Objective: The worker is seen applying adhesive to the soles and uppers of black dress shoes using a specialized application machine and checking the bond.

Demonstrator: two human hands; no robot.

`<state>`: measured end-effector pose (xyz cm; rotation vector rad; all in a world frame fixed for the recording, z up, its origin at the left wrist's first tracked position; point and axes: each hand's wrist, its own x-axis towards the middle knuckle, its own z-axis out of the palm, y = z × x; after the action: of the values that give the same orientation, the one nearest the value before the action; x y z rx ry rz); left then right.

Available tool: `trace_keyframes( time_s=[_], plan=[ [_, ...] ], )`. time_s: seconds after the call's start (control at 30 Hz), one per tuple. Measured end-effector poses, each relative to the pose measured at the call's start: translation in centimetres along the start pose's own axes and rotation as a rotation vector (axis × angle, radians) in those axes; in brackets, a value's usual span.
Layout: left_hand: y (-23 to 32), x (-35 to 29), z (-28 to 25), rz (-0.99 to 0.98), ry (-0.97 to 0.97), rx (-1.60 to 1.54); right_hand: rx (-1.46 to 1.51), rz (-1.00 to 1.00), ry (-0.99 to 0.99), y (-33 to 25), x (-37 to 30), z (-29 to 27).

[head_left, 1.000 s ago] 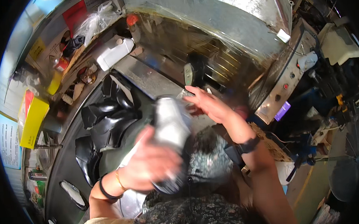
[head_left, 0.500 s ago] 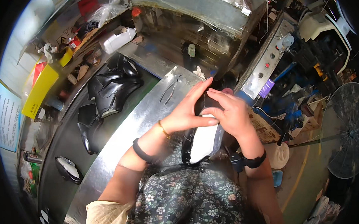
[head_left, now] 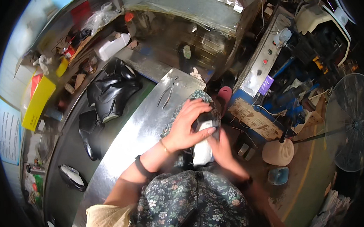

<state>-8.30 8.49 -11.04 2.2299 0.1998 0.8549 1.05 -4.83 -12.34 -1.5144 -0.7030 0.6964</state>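
A black shoe upper with a white sole side facing up point(head_left: 202, 151) rests on my lap, its far end between my hands. My left hand point(head_left: 189, 123) is closed on that end, the thumb lying across the white surface and the fingers curled over the far side. Against the shoe's right side lies my right hand point(head_left: 223, 149), smeared by motion, its fingers mostly hidden. Beyond my left hand, slim metal pincers point(head_left: 166, 96) lie on the shiny metal table point(head_left: 128, 134).
Left of the table, a dark green belt carries several black leather boots point(head_left: 114, 94) and a single shoe with a white sole point(head_left: 72, 177). A white jug point(head_left: 112, 46) stands beyond. On the right are a control panel point(head_left: 264, 59), a fan point(head_left: 354, 124) and a blue bin point(head_left: 278, 176).
My right hand has come down and nearer along the shoe's side. My left hand has turned, bending its fingers over the shoe's far end. The view has shifted slightly.
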Motion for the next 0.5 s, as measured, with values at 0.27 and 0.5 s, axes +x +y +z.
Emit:
trace_keyframes(
  time_s=[0.27, 0.5],
  plan=[
    [-2.1, 3.4, -0.7, -0.516, -0.080, -0.829, 0.325, 0.048, -0.090, 5.0, 1.6, -5.5],
    [-4.1, 0.7, 1.0, -0.506, -0.154, -0.688, 0.032, 0.226, -0.131, 6.1, 1.2, -2.7]
  ],
)
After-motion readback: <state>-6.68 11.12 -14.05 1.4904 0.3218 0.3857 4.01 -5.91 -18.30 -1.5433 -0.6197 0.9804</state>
